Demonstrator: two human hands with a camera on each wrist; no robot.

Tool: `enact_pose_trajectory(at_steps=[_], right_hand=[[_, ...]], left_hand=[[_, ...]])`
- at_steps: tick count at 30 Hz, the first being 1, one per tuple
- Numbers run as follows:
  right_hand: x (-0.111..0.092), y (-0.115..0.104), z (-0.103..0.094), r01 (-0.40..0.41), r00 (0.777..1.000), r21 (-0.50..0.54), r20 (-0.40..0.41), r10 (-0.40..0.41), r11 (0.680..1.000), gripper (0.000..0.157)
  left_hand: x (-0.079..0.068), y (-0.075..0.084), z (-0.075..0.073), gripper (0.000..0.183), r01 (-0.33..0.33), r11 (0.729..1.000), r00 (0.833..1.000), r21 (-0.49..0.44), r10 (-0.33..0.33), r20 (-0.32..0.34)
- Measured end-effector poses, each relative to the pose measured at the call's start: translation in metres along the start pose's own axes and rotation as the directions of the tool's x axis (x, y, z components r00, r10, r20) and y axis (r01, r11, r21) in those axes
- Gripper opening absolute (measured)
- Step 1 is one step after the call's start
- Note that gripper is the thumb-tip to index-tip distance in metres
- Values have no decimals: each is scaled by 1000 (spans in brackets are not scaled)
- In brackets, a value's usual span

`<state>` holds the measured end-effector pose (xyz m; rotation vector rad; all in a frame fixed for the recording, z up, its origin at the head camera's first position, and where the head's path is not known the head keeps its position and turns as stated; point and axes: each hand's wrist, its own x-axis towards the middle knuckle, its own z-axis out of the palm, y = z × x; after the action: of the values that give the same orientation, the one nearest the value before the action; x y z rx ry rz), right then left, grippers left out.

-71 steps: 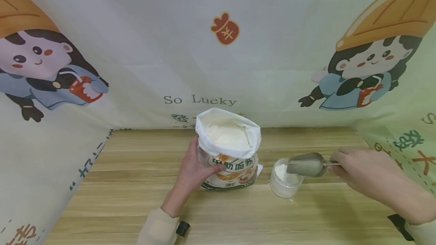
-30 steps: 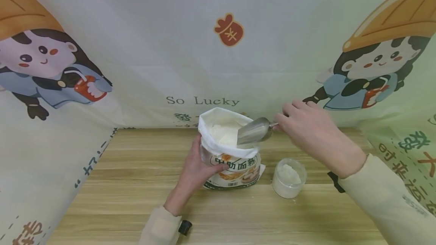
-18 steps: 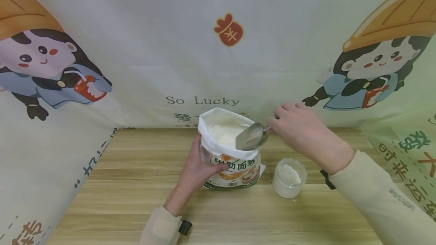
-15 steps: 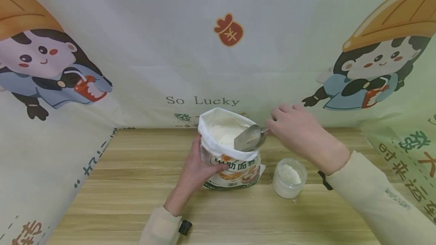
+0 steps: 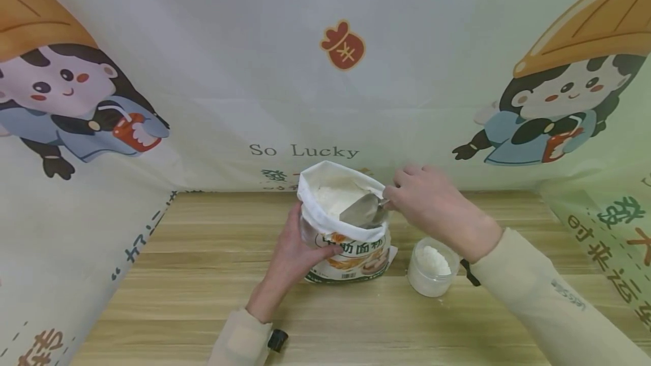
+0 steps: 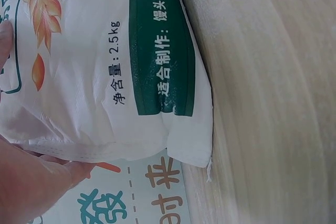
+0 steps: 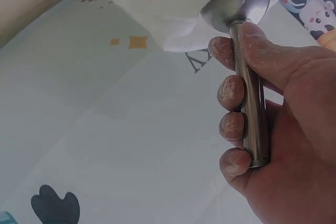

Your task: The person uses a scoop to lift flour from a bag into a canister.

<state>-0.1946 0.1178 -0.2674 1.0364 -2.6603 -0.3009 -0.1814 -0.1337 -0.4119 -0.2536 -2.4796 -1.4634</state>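
Note:
An open flour bag [image 5: 351,258] with a rolled-down white rim stands on the table, holding white flour [image 5: 338,194]. My left hand [image 5: 291,250] grips its left side, the thumb across the printed front. My right hand [image 5: 432,202] holds a metal scoop [image 5: 360,212], its bowl inside the bag mouth with the front end low at the flour. In the right wrist view the fingers wrap round the scoop's handle [image 7: 251,98], with flour dust on the fingertips. To the right of the bag stands a clear round jar [image 5: 431,284] with a heap of flour in it.
A wooden table [image 5: 203,275] lies under everything. A printed cloth [image 5: 244,72] hangs close behind the bag and along both sides. The right forearm passes just behind and to the right of the jar.
The scoop has gone from over the jar to the bag, then lower and further left into it. The right hand moves left with it; the left hand keeps its grip on the bag.

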Motion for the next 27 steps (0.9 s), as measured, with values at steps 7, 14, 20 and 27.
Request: enact_pose_trajectory(at_steps=[7, 14, 20, 27], right_hand=[[5, -7, 10, 9, 999, 3, -36, -9, 1000, 24], [7, -11, 21, 49, 990, 28, -130, -45, 998, 21], [9, -14, 29, 41, 991, 71, -130, -31, 997, 19], [13, -20, 34, 1, 994, 123, -105, 12, 992, 19]], left_hand=[[1, 0, 1, 117, -2, 1000, 1000, -6, 2, -1], [0, 0, 0, 115, 5, 1000, 1000, 12, -5, -7], [0, -1, 1, 114, 5, 1000, 1000, 8, -5, -9], [0, 0, 0, 116, 0, 1000, 1000, 3, 0, -5]])
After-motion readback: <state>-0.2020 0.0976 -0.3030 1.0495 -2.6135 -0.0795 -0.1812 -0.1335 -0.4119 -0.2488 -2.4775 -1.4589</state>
